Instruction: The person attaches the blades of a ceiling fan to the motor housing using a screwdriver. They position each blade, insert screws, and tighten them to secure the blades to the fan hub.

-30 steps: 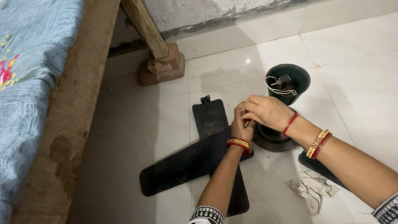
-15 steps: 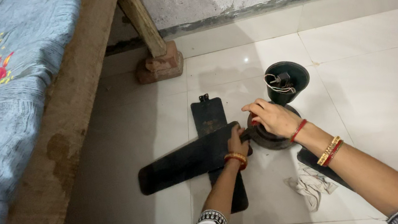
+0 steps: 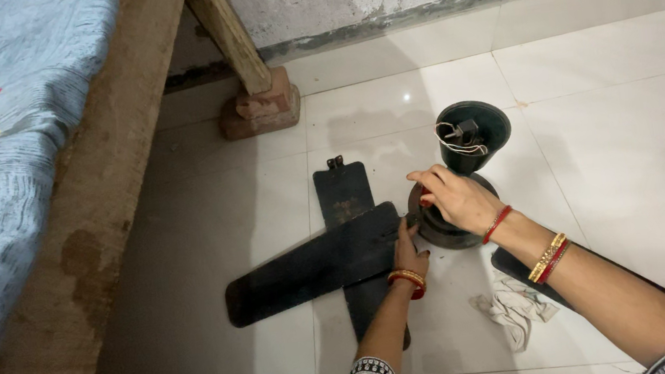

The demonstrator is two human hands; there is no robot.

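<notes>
On the floor [image 3: 615,144] beside the bed [image 3: 0,168], the left hand [image 3: 410,255] presses a stiff blade [image 3: 309,270] at its root while the right hand [image 3: 454,197] closes over the motor [image 3: 447,228], likely heavy, best gripped by its rim.

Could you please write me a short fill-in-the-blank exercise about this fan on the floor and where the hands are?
1. The right hand rests on the round fan ____.
2. The left hand presses the inner end of a black fan ____.
3. The crumpled white cloth lies on the tiled ____.
4. The wooden bed leg stands on a ____.

Missing words: motor; blade; floor; brick
</notes>
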